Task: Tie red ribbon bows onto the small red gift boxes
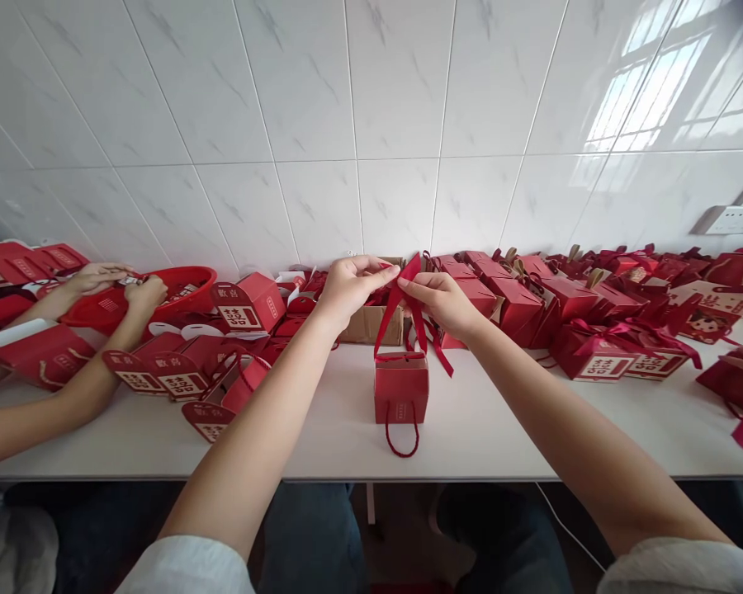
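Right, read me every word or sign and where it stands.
"歡喜": rounded flaps of gift boxes left of centre.
"囍", stylised: white panels on those boxes and the bow-tied boxes at right.
Too small to read: pale print on the central rope-handled box; other box lettering.

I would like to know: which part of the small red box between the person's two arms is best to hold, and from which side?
Probably its left and right sides, approached from both sides at once: the box has straight edges there, free of neighbours. The red ribbon rises from the far edge, and the cord handle loops slack on the near side.
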Demonstrator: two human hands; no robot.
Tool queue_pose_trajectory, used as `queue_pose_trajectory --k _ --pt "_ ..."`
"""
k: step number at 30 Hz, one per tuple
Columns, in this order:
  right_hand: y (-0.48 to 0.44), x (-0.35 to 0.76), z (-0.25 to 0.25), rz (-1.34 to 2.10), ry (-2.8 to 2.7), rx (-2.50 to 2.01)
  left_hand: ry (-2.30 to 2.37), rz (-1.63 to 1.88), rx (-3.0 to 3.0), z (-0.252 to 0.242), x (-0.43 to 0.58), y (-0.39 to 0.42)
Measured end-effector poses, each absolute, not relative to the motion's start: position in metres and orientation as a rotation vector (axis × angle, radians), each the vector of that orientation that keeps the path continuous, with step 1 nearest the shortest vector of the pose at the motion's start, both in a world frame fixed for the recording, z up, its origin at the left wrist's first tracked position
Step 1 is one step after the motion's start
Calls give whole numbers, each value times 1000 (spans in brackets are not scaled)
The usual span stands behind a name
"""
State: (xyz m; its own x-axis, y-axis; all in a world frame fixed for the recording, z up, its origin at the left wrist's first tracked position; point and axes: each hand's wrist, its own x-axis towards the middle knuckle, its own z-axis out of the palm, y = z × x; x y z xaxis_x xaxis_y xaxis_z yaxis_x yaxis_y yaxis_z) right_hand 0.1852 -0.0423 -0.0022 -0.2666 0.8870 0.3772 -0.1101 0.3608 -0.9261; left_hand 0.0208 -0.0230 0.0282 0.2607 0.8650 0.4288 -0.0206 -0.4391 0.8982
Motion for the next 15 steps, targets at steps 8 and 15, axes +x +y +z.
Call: queue_pose_trajectory --k 8,15 --pt "-43 188 -8 1237 -1510 -661 781 1419 1638 29 25 -25" --pt "-43 189 -11 1250 -1510 -650 791 1479 1621 29 30 -24"
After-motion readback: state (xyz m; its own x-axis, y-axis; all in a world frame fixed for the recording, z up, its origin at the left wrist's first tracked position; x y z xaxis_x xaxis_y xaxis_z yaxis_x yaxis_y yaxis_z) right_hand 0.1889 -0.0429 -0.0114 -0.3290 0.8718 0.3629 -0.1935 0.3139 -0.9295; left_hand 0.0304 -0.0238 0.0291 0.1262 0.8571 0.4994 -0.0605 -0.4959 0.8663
